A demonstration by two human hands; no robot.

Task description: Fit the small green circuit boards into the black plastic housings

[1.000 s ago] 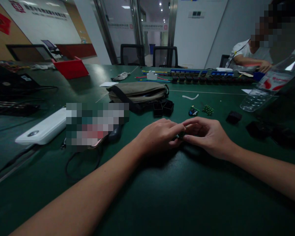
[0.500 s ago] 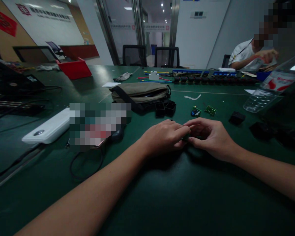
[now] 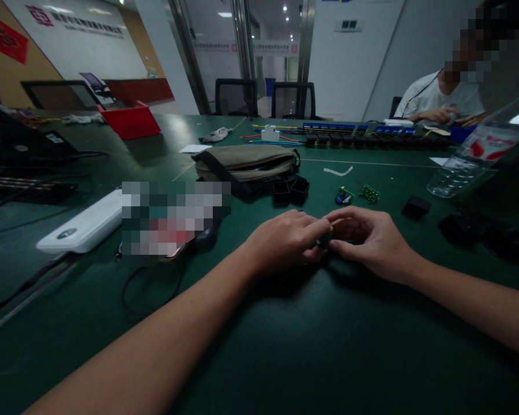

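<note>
My left hand (image 3: 288, 237) and my right hand (image 3: 369, 243) meet over the table, fingertips close together. Between them is a small dark green piece (image 3: 324, 238), mostly covered by fingers; its kind cannot be made out. The left thumb and fingers are closed around it. From the other side, my right thumb and forefinger pinch at its edge, the hand curved. Just beyond the hands lie a small circuit board with a blue part (image 3: 343, 196) and another green circuit board (image 3: 370, 193). Open black plastic cases (image 3: 290, 191) sit past my left hand.
A grey-green bag (image 3: 248, 163) lies ahead. To the left are a white power bank (image 3: 84, 225), a pixelated flat object (image 3: 173, 222) and cables. A black block (image 3: 416, 208) and a clear bottle (image 3: 476, 151) stand right. A person (image 3: 441, 101) sits across the table.
My hands stay nearly in place; slightly more of the green piece shows between the fingers. The person across has lowered a raised hand toward the table.
</note>
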